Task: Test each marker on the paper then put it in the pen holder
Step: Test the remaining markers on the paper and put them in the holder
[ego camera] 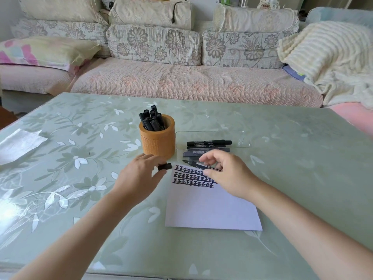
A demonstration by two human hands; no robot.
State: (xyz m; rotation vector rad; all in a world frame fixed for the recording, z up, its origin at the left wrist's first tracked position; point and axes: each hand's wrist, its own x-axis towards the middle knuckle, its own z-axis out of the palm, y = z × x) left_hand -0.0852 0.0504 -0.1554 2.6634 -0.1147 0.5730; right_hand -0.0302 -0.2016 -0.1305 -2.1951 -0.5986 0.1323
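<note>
Marker [194,163] pinched in right hand [226,174] over paper [212,209], left hand [137,174] pinching cap [165,166]; test stroke probably next.

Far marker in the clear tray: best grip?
Pinch the far marker mid-barrel from above, fingers across its length. It lies flat, left to right, in the shallow clear tray, with another marker close on its near side, so a top approach likely fits best.

Handwritten marks on the paper

Rows of the black character 正 [193,176] cover the paper [212,209] at its end towards the desk's far edge. The white print and barcode [198,152] on the markers [209,142] are too small to read.
</note>
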